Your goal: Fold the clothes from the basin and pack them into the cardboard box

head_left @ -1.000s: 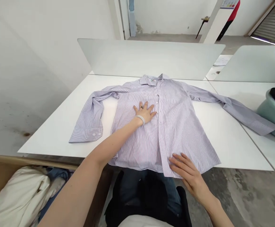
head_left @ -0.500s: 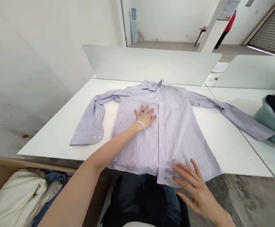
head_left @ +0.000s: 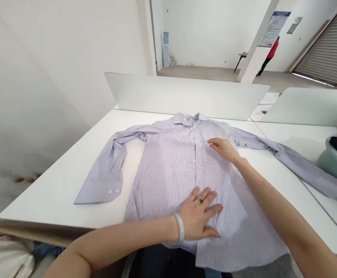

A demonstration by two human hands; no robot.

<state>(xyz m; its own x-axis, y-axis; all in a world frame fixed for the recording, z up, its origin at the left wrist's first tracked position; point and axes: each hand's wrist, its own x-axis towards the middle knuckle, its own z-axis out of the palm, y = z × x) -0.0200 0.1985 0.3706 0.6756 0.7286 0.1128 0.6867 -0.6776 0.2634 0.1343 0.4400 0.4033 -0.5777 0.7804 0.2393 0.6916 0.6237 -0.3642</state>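
One white table fills my view, and one lilac-striped long-sleeved shirt lies flat on it. Its long axis runs from the collar at 12 o'clock to the hem at 6, nearest me, with one sleeve out to 9 o'clock and the other sleeve to 3. My left hand is spread and pressed flat, nearer the hem. My right hand rests open, nearer the collar. Neither pinches anything. One teal basin of dark clothes sits at 3 o'clock. My left wrist wears one bangle.
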